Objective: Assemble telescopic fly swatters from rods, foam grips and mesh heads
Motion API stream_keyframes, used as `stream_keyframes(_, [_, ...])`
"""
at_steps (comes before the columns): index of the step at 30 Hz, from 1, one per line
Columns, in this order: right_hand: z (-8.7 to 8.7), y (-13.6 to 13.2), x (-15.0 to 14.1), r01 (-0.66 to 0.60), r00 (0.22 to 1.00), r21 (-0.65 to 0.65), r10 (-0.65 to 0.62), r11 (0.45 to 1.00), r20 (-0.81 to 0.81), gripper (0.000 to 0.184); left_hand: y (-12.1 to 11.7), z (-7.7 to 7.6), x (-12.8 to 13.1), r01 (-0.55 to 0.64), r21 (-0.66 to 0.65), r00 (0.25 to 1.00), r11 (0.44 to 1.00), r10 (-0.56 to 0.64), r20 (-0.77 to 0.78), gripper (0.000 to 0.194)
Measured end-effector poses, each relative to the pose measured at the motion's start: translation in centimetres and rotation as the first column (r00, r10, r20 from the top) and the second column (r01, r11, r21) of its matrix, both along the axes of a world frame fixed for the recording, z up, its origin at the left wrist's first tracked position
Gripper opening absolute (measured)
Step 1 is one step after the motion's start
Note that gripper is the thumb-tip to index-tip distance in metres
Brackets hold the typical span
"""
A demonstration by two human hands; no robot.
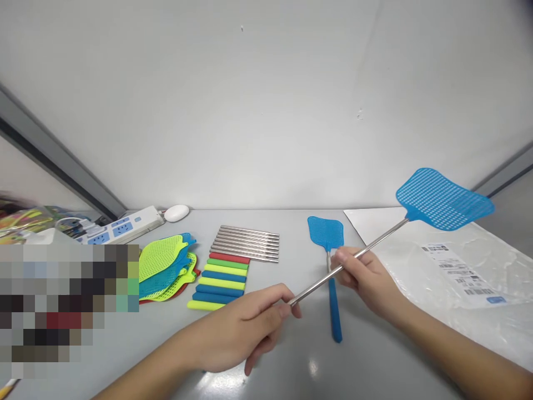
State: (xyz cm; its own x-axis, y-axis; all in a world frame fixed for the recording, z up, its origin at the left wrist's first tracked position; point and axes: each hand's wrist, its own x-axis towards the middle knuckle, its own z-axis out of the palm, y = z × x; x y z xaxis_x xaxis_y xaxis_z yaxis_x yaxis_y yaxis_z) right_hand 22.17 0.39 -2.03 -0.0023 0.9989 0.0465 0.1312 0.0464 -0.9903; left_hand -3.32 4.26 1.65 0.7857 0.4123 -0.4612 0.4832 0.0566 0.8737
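Observation:
A fly swatter with a blue perforated head (443, 200) and a thin metal rod (385, 232) is held up at a slant above the table. My left hand (250, 322) closes around the lower left end of the rod; whatever is inside that grip is hidden. Farther up, my right hand (364, 275) pinches the rod between thumb and fingers. Beneath it, a second blue fly swatter (334, 311) lies on the table, its head pointing to the wall. Left of my hands are a row of coloured handles (222, 275) and several metal rods (247, 241).
Loose yellow, blue and red swatter heads (162, 258) are stacked at the left. Behind them lie a power strip (125, 225) and a white oval object (176, 213). A labelled clear plastic bag (462, 275) covers the right side. A wall (266, 111) bounds the table's back.

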Motion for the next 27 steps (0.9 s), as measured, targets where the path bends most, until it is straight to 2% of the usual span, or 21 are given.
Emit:
stream_keyframes(2, [0.1, -0.7, -0.9, -0.079, 0.996, -0.033, 0.08, 0.996, 0.047, 0.05, -0.6, -0.2, 0.5, 0.01, -0.04, 1.0, 0.999, -0.01, 0.009, 0.038])
stream_keyframes(4, [0.4, -1.0, -1.2, -0.103, 0.991, -0.036, 0.106, 0.994, 0.081, 0.052, -1.0, -0.3, 0.8, 0.017, -0.048, 1.0, 0.999, -0.017, -0.003, 0.038])
stream_keyframes(9, [0.9, -0.6, 0.3, -0.116, 0.976, 0.029, 0.109, 0.993, 0.188, 0.052, -0.6, 0.5, 0.7, 0.052, 0.088, 0.997, 0.995, -0.046, -0.066, 0.04])
stream_keyframes(11, [0.9, -0.1, 1.7, -0.059, 0.982, 0.062, 0.047, 0.996, 0.182, 0.052, 0.0, 1.3, 0.1, 0.079, 0.212, 0.992, 0.974, -0.056, -0.113, 0.04])
stream_keyframes(13, [1.1, 0.3, 3.1, 0.024, 0.991, 0.09, -0.036, 0.996, 0.13, 0.052, 0.6, 2.1, -0.7, 0.112, 0.353, 0.984, 0.929, -0.056, -0.166, 0.039])
stream_keyframes(15, [1.4, 0.7, 4.3, 0.088, 0.994, 0.11, -0.095, 0.99, 0.06, 0.052, 1.1, 2.7, -1.5, 0.134, 0.435, 0.976, 0.89, -0.043, -0.213, 0.039])
stream_keyframes(18, [2.2, 1.2, 5.5, 0.19, 0.981, 0.136, -0.184, 0.972, -0.061, 0.052, 1.5, 2.9, -2.4, 0.136, 0.503, 0.966, 0.853, -0.001, -0.259, 0.04])
stream_keyframes(22, [3.4, 1.8, 6.7, 0.333, 0.928, 0.133, -0.3, 0.933, -0.223, 0.052, 1.9, 2.9, -3.2, 0.124, 0.62, 0.962, 0.775, 0.06, -0.267, 0.042])
stream_keyframes(27, [4.8, 2.2, 9.7, 0.482, 0.853, 0.202, -0.405, 0.853, -0.329, 0.047, 3.1, 3.7, -5.5, 0.029, 0.646, 0.97, 0.762, 0.136, -0.204, 0.037])
